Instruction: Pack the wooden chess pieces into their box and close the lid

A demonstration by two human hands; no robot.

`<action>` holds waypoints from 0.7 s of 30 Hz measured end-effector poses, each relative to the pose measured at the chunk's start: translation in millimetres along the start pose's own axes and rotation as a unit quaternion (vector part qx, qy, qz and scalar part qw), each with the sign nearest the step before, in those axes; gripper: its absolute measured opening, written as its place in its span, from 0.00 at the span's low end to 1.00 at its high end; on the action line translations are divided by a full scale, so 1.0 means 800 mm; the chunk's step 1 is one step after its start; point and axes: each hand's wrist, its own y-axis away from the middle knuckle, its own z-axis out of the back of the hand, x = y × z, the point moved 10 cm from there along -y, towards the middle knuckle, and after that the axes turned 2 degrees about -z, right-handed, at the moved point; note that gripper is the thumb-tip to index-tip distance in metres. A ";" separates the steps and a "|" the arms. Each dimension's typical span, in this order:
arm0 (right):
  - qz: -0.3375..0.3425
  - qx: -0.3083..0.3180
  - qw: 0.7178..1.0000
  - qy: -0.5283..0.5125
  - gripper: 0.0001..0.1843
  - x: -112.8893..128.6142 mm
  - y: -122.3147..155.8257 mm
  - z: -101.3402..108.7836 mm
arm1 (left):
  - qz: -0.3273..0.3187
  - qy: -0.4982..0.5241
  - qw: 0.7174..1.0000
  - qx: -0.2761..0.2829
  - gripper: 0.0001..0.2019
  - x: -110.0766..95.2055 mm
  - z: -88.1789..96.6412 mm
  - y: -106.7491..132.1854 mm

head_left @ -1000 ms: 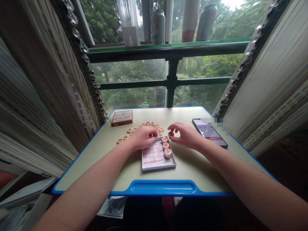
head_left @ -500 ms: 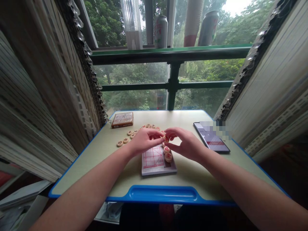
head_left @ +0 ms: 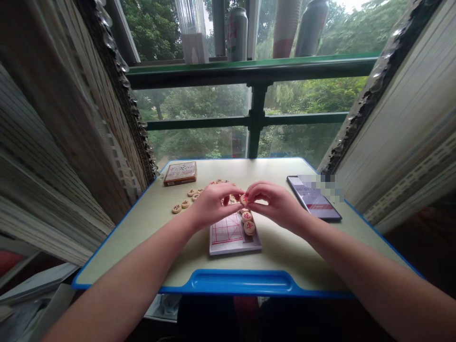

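Fingertips of my left hand (head_left: 215,203) and my right hand (head_left: 272,202) meet around a round wooden Chinese chess piece (head_left: 244,199) with a red character. Both hands are closed in a pinch on it, just above the far right part of a small tray-like box (head_left: 235,251). A paper with a red grid (head_left: 226,232) lies in the box. Along its right side sit red-marked chess pieces (head_left: 249,228), apparently stacked. Beyond and left of my left hand, loose chess pieces (head_left: 176,208) with dark characters lie on the table, some hidden by that hand.
A flat decorated box (head_left: 180,173) lies at the table's far left. To the right rests a phone (head_left: 317,202) with its screen lit. The table (head_left: 142,256) has a raised blue front edge. Cans (head_left: 237,35) and stacked cups stand above the green rail (head_left: 252,71).
The red-marked chess piece between my fingertips now shows its face more clearly and seems slightly turned. My hands stay close together. The view has tilted down a little.
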 end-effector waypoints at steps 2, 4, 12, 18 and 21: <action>-0.006 0.001 1.000 -0.001 0.06 -0.003 0.000 0.000 | -0.015 -0.016 1.000 -0.011 0.12 -0.005 0.001 0.001; -0.004 0.008 1.000 0.009 0.07 -0.004 0.001 -0.001 | -0.018 -0.026 0.999 -0.011 0.12 -0.008 0.001 0.001; 0.057 -0.023 0.979 0.192 0.13 0.021 0.001 0.018 | 0.007 -0.036 0.999 0.041 0.10 -0.009 -0.002 0.002; 0.022 0.002 0.968 0.252 0.22 0.005 0.000 0.019 | 0.061 -0.018 0.970 0.236 0.09 0.007 -0.039 0.019; 0.007 0.019 0.965 0.260 0.23 -0.004 0.000 0.013 | 0.051 -0.037 0.961 0.271 0.10 0.006 -0.049 0.022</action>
